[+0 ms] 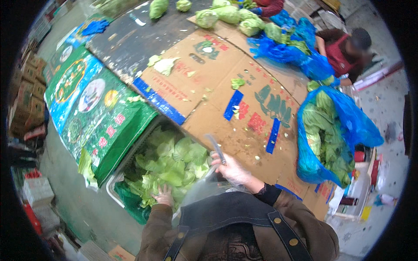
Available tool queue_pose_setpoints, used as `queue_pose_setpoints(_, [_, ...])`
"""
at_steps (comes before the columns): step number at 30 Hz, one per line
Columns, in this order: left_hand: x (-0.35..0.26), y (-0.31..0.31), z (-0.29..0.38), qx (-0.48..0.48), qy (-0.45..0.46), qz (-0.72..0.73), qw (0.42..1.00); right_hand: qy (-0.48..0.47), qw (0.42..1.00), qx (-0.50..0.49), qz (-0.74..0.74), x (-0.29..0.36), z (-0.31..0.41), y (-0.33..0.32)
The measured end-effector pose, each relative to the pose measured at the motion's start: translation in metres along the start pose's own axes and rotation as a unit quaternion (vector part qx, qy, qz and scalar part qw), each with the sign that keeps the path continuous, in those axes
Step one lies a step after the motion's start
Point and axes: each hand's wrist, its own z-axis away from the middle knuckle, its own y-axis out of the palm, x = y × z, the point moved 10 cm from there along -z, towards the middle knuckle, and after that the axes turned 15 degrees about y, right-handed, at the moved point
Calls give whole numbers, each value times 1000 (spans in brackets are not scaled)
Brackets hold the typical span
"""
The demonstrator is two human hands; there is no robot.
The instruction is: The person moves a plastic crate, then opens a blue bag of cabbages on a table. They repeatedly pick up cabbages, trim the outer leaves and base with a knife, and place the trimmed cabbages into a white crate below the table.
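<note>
My left hand (164, 195), in a clear plastic glove, rests with spread fingers on loose cabbage leaves (176, 163) in a white plastic crate (115, 192) before me. Green netting or cloth (132, 199) shows at the crate's near corner. My right hand (232, 169), gloved likewise, is closed around a knife (218, 148) whose blade points up and left, just over the edge of the cardboard-covered table. A sheet of clear plastic (202, 191) lies between my apron (225, 208) and the crate.
Cardboard (212, 98) with leaf scraps covers the table. Blue bags (307, 163) of leafy greens stand at the right; whole cabbages (206, 18) lie at the far side. Printed green sacking (98, 101) hangs at the left edge. One person (343, 52) works at the right, another's sleeve (269, 7) shows beyond.
</note>
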Motion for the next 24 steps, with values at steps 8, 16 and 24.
queue_pose_setpoints(8, [-36, -71, 26, 109, 39, -5, 993, -83, 954, -90, 275, -4, 38, -38])
queue_pose_setpoints(16, [-239, -312, 100, -171, 343, 11, 923, -244, 937, -179, -172, -3, 148, -174])
queue_pose_setpoints(24, [-606, -411, 170, -188, 692, -3, 697, -130, 846, -333, -396, -90, 272, -287])
